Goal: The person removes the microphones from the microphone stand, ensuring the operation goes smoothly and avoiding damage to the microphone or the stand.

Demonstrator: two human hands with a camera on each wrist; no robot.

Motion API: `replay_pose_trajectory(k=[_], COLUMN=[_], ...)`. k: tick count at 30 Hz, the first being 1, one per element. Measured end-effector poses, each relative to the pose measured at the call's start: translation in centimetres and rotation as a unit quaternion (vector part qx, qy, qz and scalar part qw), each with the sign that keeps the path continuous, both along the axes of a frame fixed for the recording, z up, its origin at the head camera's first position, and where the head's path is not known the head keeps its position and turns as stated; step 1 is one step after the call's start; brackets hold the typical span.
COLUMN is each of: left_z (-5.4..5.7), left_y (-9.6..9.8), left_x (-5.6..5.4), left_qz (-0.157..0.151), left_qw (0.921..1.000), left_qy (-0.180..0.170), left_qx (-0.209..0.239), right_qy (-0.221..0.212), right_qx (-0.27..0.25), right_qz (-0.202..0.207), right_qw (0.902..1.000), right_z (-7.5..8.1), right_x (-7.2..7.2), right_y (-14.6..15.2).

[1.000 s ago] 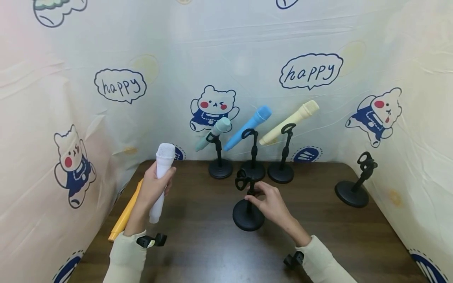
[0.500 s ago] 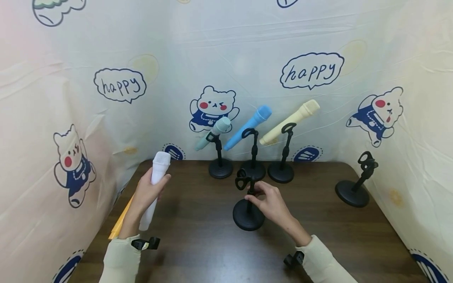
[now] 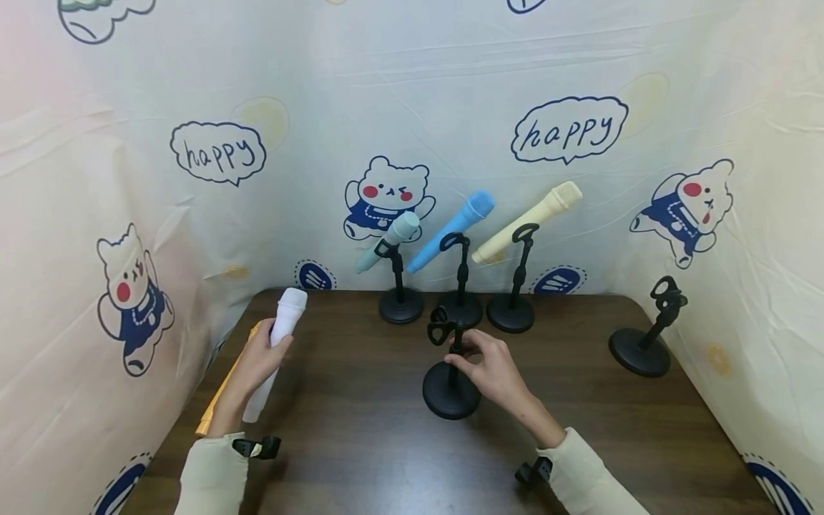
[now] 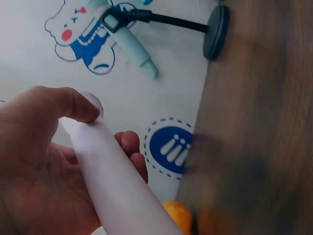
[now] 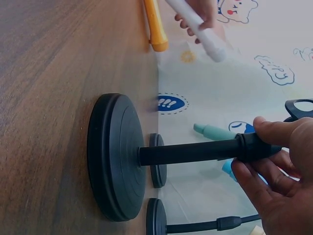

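In my left hand (image 3: 253, 363) I grip a white microphone (image 4: 120, 181), its head tilted up and away. An orange microphone (image 5: 155, 27) lies on the table at the left, partly hidden behind the left forearm in the head view. My right hand (image 3: 494, 368) pinches the upper post of a black microphone stand (image 3: 450, 393) between thumb and fingers. This stand's round base rests on the table, and its ring-shaped clip holds nothing.
Behind stand three stands bearing a mint microphone (image 3: 402, 227), a blue microphone (image 3: 450, 230) and a cream microphone (image 3: 541, 213). Another stand (image 3: 640, 352) with a bare clip is at the right edge. A printed cloth (image 3: 450, 93) surrounds the brown table (image 3: 360, 443).
My left hand has moved left and lower with the white microphone, toward the orange one. The right hand and its stand have stayed in place.
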State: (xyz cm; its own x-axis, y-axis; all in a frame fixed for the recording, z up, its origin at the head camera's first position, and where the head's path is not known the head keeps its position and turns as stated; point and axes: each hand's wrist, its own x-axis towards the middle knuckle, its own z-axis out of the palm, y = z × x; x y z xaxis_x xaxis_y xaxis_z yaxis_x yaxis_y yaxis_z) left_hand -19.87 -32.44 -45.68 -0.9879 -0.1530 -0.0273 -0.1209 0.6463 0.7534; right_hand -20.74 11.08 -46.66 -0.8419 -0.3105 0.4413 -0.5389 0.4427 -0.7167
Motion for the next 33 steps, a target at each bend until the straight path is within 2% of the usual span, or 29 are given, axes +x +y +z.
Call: replay_pose_trajectory(k=[5, 11, 17, 21, 27, 33], left_z=[-0.7, -1.5, -2.4, -2.9, -3.7, -4.1], left_y=[-1.2, -1.6, -2.0, -2.1, -2.5, -2.8], left_x=[0.1, 0.4, 0.6, 1.0, 1.5, 1.7], left_qz=[0.011, 0.027, 0.052, 0.052, 0.057, 0.068], left_qw=[0.9987, 0.9964, 0.9924, 0.9912, 0.9862, 0.9774], left_qy=[0.017, 0.027, 0.002, -0.005, 0.018, 0.039], left_qx=[-0.047, -0.076, -0.111, -0.121, -0.155, -0.197], right_qy=[0.001, 0.003, 0.000, -0.001, -0.002, -0.005], right_qx=[-0.001, -0.004, -0.002, -0.002, 0.000, 0.000], right_qz=[0.000, 0.002, -0.001, -0.004, -0.005, -0.009], right_qw=[1.0000, 1.0000, 1.0000, 1.0000, 1.0000, 1.0000], right_z=[0.0, 0.0, -0.1, -0.1, -0.2, -0.2], right_x=[0.0, -0.1, -0.1, -0.1, 0.0, -0.1], right_y=[0.0, 0.1, 0.1, 0.1, 0.1, 0.0])
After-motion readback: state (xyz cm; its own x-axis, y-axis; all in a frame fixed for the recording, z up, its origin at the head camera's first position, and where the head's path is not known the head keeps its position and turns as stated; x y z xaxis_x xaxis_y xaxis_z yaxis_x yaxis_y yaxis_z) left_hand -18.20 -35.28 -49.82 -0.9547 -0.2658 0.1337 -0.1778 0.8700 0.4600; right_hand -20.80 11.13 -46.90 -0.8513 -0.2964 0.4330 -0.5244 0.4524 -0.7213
